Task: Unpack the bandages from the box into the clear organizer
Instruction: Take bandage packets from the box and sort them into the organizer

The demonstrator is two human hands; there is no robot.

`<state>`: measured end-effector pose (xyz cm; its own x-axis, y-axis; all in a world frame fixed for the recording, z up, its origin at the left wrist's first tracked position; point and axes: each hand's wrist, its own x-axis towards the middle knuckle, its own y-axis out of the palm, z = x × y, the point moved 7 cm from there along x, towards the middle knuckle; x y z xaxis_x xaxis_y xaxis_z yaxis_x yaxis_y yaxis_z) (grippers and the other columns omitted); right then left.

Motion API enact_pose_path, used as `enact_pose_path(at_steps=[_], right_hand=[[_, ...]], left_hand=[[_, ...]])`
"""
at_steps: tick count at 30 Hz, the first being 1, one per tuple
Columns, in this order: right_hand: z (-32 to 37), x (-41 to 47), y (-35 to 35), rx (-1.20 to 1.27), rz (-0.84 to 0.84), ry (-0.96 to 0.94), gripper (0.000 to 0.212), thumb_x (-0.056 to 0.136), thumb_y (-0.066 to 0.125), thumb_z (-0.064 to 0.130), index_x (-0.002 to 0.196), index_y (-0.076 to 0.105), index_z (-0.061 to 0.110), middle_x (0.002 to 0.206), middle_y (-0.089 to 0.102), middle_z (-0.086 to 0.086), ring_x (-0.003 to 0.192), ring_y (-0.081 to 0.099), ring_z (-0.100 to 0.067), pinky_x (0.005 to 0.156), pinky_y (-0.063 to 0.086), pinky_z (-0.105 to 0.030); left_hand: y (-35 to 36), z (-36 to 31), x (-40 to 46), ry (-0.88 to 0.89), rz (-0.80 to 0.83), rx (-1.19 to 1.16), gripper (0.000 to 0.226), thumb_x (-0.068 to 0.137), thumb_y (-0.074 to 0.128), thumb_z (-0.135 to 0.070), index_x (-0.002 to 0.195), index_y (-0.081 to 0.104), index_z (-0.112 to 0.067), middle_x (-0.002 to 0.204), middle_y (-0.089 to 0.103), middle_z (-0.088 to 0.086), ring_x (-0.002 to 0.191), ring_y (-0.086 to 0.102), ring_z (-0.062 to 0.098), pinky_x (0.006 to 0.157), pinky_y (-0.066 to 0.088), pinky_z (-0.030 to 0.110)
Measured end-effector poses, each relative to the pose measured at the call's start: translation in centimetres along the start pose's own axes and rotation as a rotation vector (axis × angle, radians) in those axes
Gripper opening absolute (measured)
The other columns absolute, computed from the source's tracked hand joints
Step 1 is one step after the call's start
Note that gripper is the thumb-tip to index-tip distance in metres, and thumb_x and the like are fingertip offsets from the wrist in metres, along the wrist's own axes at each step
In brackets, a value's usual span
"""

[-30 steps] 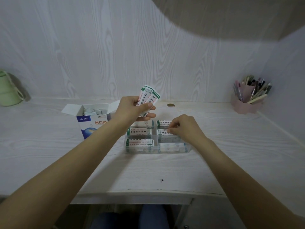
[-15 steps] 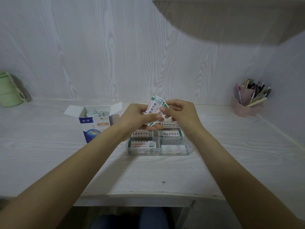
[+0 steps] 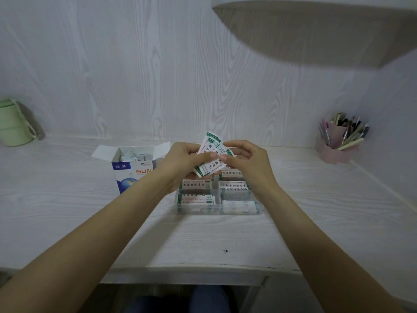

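This looks like a study nook in a home or dormitory. A pale wood-grain desk (image 3: 90,222) sits boxed in by matching panelled walls at twelve and three o'clock, with a shelf (image 3: 316,30) overhanging at one o'clock. A pink pen holder (image 3: 336,152) crammed with pens stands at two o'clock, and a green lidded cup (image 3: 13,123) at ten o'clock.
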<state>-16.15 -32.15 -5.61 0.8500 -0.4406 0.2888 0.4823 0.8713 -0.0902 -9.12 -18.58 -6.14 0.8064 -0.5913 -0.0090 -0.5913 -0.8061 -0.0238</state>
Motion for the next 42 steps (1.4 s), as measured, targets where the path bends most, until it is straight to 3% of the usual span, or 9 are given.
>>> enact_pose_path(at_steps=[4,8,14,18,23,30,36,39,42], right_hand=[[0.0,-0.1,0.4,0.028,0.013,0.01,0.025,0.077,0.074,0.002,0.1,0.066,0.01,0.087,0.072,-0.008,0.073,0.071,-0.013,0.064,0.053,-0.017],[-0.2,-0.1,0.8,0.02,0.019,0.039,0.023,0.077,0.075,0.004,0.095,0.065,0.014,0.089,0.072,-0.01,0.078,0.071,-0.02,0.071,0.058,-0.025],[-0.7,0.0,0.7,0.051,0.007,0.074,0.017,0.077,0.074,0.0,0.086,0.063,0.008,0.084,0.072,-0.009,0.07,0.07,-0.012,0.062,0.053,-0.017],[-1.0,-0.1,0.8,0.04,0.015,0.086,0.016,0.079,0.073,0.002,0.09,0.063,0.008,0.09,0.072,-0.011,0.074,0.07,-0.015,0.064,0.053,-0.019],[-1.3,0.1,0.4,0.002,-0.016,0.096,0.023,0.081,0.071,0.001,0.075,0.051,0.011,0.086,0.073,-0.012,0.064,0.065,-0.016,0.053,0.047,-0.018],[-1.2,0.2,-0.2,-0.05,-0.022,0.087,0.023,0.084,0.068,0.003,0.102,0.055,0.011,0.08,0.069,-0.008,0.061,0.06,-0.012,0.061,0.053,-0.023],[-0.5,0.9,-0.4,-0.24,0.021,0.012,0.012,0.086,0.066,0.007,0.081,0.056,0.013,0.086,0.068,-0.006,0.055,0.059,-0.007,0.052,0.049,-0.022],[-0.9,1.6,-0.9,-0.249,0.019,0.017,0.01,0.086,0.067,0.007,0.084,0.059,0.013,0.079,0.068,-0.003,0.056,0.059,-0.01,0.049,0.044,-0.02],[-1.9,2.7,-2.4,-0.274,-0.061,0.016,0.013,0.086,0.065,0.006,0.093,0.068,0.016,0.088,0.07,-0.007,0.054,0.058,-0.009,0.05,0.043,-0.017]], left_hand=[[-0.4,0.4,0.2,-0.018,-0.045,0.042,0.017,0.09,0.061,-0.021,0.1,0.071,-0.011,0.088,0.073,0.012,0.078,0.072,0.024,0.065,0.06,0.029],[-0.5,0.3,0.2,0.01,-0.058,0.064,0.018,0.085,0.067,-0.017,0.101,0.071,-0.009,0.082,0.073,0.01,0.065,0.071,0.014,0.052,0.054,0.021],[-0.6,0.6,0.1,-0.03,-0.096,0.023,0.015,0.091,0.061,-0.019,0.085,0.071,-0.011,0.071,0.073,0.004,0.058,0.068,0.011,0.051,0.054,0.021],[-0.9,0.4,0.1,-0.002,-0.094,0.055,0.009,0.087,0.065,-0.016,0.092,0.071,-0.01,0.076,0.073,0.007,0.061,0.069,0.012,0.051,0.054,0.021],[-0.4,0.5,0.1,-0.021,-0.029,0.099,0.016,0.089,0.062,-0.023,0.095,0.071,-0.011,0.08,0.074,0.007,0.068,0.071,0.016,0.051,0.052,0.019],[-0.5,0.7,0.6,-0.041,-0.024,0.052,0.015,0.084,0.068,-0.006,0.098,0.068,-0.002,0.081,0.074,0.01,0.07,0.072,0.024,0.059,0.06,0.028],[-0.4,0.1,1.4,0.019,-0.064,0.044,0.013,0.084,0.067,-0.005,0.097,0.067,-0.001,0.082,0.072,0.01,0.061,0.071,0.017,0.051,0.055,0.02],[-0.6,0.4,1.9,0.03,-0.084,0.043,0.014,0.085,0.067,-0.007,0.098,0.067,-0.001,0.085,0.072,0.012,0.065,0.072,0.019,0.059,0.06,0.028],[-1.2,0.8,2.4,0.02,-0.128,-0.01,0.018,0.088,0.064,-0.007,0.105,0.064,-0.001,0.088,0.072,0.012,0.07,0.072,0.024,0.066,0.06,0.03]])
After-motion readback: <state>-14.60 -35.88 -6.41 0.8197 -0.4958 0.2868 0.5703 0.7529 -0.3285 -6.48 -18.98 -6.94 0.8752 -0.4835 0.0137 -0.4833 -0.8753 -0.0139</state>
